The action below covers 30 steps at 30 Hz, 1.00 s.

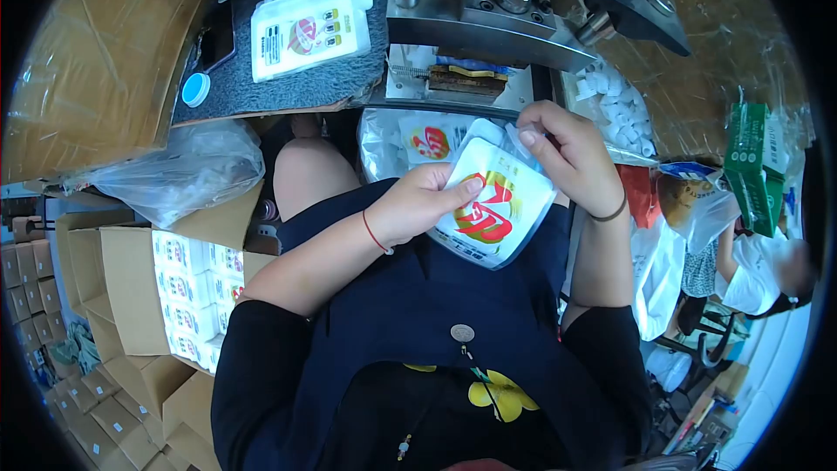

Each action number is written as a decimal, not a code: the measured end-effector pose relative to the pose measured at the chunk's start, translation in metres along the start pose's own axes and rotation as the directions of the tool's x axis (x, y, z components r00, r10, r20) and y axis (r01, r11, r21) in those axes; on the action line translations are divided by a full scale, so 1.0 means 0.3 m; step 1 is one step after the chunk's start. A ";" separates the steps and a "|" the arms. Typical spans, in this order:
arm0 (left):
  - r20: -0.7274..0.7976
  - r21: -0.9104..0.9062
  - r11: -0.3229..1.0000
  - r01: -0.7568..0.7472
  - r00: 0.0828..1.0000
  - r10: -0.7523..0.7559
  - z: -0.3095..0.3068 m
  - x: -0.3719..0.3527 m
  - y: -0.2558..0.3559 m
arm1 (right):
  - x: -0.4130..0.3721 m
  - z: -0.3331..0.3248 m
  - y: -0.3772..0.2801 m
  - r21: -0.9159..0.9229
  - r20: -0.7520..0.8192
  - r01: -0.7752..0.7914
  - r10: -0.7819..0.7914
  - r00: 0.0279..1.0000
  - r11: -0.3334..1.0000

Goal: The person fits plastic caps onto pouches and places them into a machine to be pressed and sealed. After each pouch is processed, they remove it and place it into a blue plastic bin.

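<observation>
A white printed pouch (493,209) with a red and yellow design is tilted above my lap. My left hand (427,201) holds it at its left edge, thumb on the printed face. At the pouch's upper right, my right hand (567,153) has its thumb and fingers pinched together by a translucent piece (514,141); whether it grips that piece is too small to tell. Just behind lies another printed pouch (430,141) in a clear plastic bag (380,144). Similar flat pouches (305,35) are stacked on the grey mat (340,87) at upper left.
A metal press (497,26) stands ahead. White pieces (615,105) lie at its right. On the mat are a blue-rimmed cap (195,89) and a phone (218,39). An open carton (135,288) holds packed pouches at left. Another person (754,270) is at far right.
</observation>
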<state>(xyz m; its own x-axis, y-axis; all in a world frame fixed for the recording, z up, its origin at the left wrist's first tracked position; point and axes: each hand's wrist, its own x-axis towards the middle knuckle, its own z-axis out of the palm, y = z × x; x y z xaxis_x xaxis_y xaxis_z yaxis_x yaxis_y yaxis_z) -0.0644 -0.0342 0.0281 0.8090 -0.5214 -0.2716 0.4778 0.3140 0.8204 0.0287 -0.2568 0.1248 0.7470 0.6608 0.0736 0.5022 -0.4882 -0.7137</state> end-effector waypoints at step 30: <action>0.005 0.829 -0.420 0.370 0.745 0.667 -0.458 -0.063 0.244 | -0.030 -0.078 0.385 -0.431 -0.581 -0.224 -0.078 0.810 0.874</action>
<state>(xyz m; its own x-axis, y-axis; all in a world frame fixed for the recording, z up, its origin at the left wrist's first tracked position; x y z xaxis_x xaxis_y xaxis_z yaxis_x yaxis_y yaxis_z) 0.0024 0.1078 0.0243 0.9199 -0.1831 0.3468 -0.1849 -0.9823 -0.0281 0.0901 -0.3324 0.0580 0.8189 0.2424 0.5202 0.4592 -0.8204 -0.3406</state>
